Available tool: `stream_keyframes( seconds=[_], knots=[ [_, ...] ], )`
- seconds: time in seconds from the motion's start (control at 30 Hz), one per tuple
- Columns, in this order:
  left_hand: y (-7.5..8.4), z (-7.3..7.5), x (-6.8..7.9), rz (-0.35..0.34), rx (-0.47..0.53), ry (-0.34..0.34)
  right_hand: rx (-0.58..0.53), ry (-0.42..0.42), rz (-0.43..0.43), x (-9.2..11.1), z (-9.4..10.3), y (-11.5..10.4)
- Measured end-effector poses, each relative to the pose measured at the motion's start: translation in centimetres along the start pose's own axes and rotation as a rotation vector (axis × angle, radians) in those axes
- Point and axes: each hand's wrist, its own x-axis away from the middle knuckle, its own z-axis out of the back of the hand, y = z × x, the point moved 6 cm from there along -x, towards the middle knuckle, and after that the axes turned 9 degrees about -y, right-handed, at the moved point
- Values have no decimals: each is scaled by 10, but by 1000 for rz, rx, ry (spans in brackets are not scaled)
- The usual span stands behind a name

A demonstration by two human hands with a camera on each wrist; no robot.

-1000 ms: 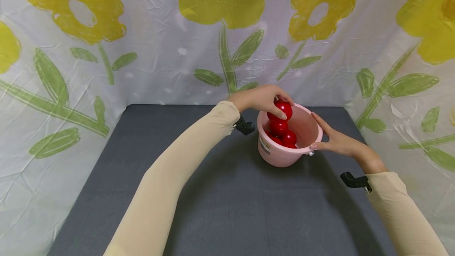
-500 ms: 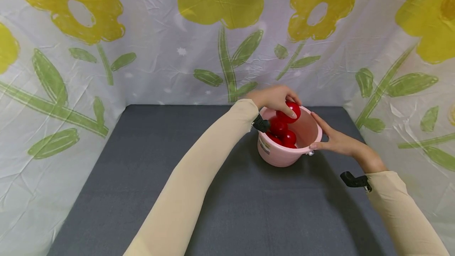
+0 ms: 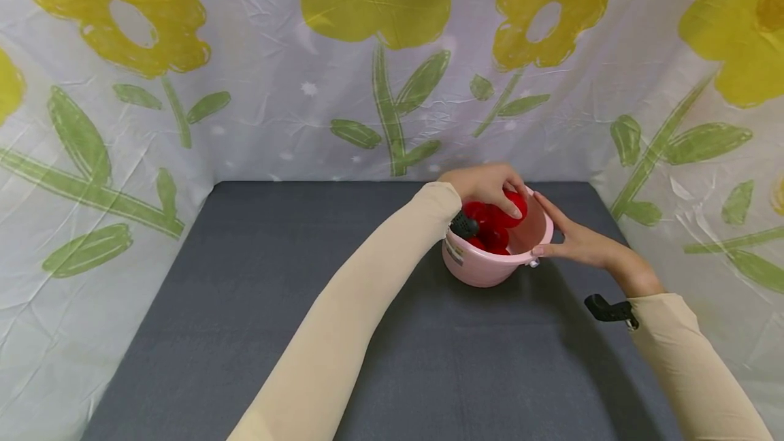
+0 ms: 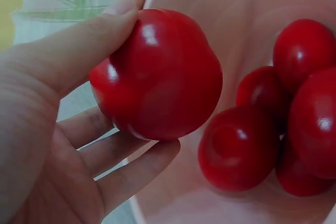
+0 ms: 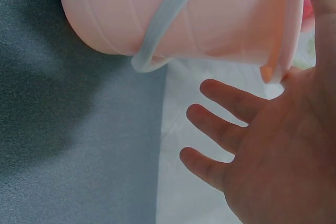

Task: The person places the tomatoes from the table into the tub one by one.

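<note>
A pink bucket [image 3: 484, 271] stands toward the back right of the dark table, with several glossy red apples [image 4: 236, 150] inside. Over its mouth, my left hand [image 3: 490, 184] holds another shiny red apple [image 4: 163, 77] between thumb and fingers. In the left wrist view this apple shows clear of the others, which lie to its right against the pink wall. At the bucket's right side my right hand [image 3: 578, 240] touches the rim with thumb and index finger spread. Its other three fingers extend straight below the rim in the right wrist view, apart from the bucket.
A pale handle [image 5: 165, 19] hangs down the bucket's outer side. The dark table [image 3: 294, 257] ends at a white cloth [image 3: 263, 87] printed with yellow flowers, behind and at both sides. Black wrist cameras [image 3: 606, 308] sit near both cuffs.
My left hand has moved right and downward with the apple, from the bucket's left rim to within its mouth. My right hand has stayed at the rim, and the bucket has not moved.
</note>
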Motion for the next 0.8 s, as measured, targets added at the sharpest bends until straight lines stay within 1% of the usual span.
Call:
stream_keyframes(
  seconds=[0.07, 0.2, 0.43, 0.53, 0.6, 0.67, 0.73, 0.8],
  knots=[
    [-1, -2, 0, -8, -6, -4, 2, 2, 2, 0, -1, 0],
    [-4, -2, 1, -18, 19, -2, 5, 3, 3, -2, -1, -1],
    [-5, 4, 10, -9, -30, 9, 3, 2, 5, -3, 0, -4],
    [-6, 8, 16, -20, -50, 22, 15, 3, -5, -2, 0, -5],
    [-7, 12, 21, -39, -69, 37, 39, 10, -4, -1, 1, -7],
    [-8, 16, 30, -71, -112, 57, 85, 28, -14, 2, 3, -9],
    [-9, 21, 43, -102, -145, 77, 134, 62, -7, 5, 5, -14],
    [-11, 25, 58, -113, -204, 101, 181, 110, 0, 8, 8, -21]
  ],
)
